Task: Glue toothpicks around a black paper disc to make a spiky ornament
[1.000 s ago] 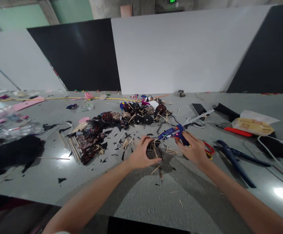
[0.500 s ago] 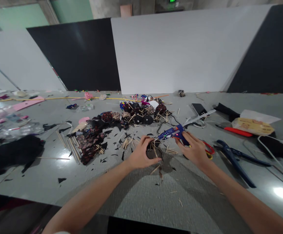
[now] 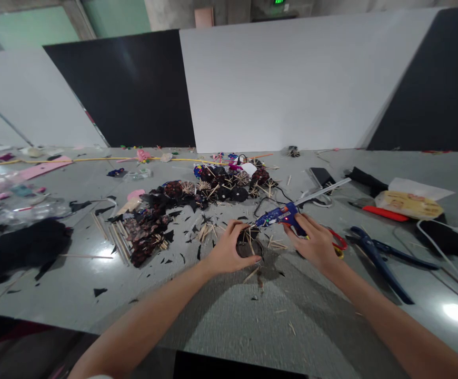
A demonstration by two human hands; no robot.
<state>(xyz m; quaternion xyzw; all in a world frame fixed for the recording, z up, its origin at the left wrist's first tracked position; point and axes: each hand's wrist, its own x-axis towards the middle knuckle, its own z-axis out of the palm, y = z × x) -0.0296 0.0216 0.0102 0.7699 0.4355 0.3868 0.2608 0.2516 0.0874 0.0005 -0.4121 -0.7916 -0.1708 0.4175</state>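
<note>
My right hand point(image 3: 311, 238) is wrapped round the handle of a blue hot glue gun point(image 3: 278, 215), with a long pale glue stick point(image 3: 324, 191) jutting from its back. The gun's nozzle points left, close over a small dark round piece with thin wooden sticks point(image 3: 249, 247). Curled around the left side of that piece is my left hand point(image 3: 231, 250), its thumb along the near edge. Fingers hide part of the piece, and I cannot tell whether the nozzle touches it. Short wooden sticks point(image 3: 277, 243) lie just to its right.
Dark fabric balls with radiating sticks point(image 3: 225, 184) are heaped behind my hands. Dark patterned fabric point(image 3: 144, 237) and longer sticks point(image 3: 116, 239) lie left. Right are blue-handled cutters point(image 3: 382, 263), red-handled scissors point(image 3: 339, 241) and a red knife point(image 3: 385, 212). Upright panels point(image 3: 284, 79) stand behind.
Almost nothing differs. The glue stick at the back of the gun sits very slightly farther right and lower; both hands keep their places.
</note>
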